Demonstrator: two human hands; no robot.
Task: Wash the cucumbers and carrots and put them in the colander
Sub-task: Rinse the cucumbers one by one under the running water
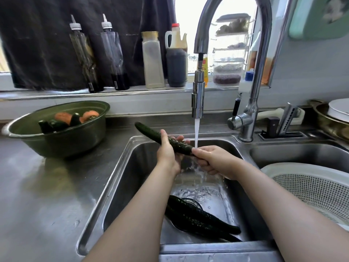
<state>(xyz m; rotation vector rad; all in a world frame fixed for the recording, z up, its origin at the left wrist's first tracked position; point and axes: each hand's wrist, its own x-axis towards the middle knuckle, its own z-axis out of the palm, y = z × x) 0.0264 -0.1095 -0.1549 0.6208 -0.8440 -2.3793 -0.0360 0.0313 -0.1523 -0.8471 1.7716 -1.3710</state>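
Note:
A long dark cucumber (151,132) is held over the left sink basin (120,178), tilted up to the left. My left hand (168,154) grips its middle and my right hand (213,159) grips its lower right end, right under the running water (196,133). Two more cucumbers (200,218) lie on the basin floor near the drain. A green bowl (56,140) on the left counter holds carrots (63,117) and cucumber pieces (46,126). The white colander (309,186) sits in the right basin and looks empty.
The tall chrome faucet (253,114) rises behind the sinks. Sauce bottles (113,53) and jars line the windowsill. A knife block (283,125) and a pan with a white plate (332,118) stand at the back right. Steel counter (37,195) spreads to the left.

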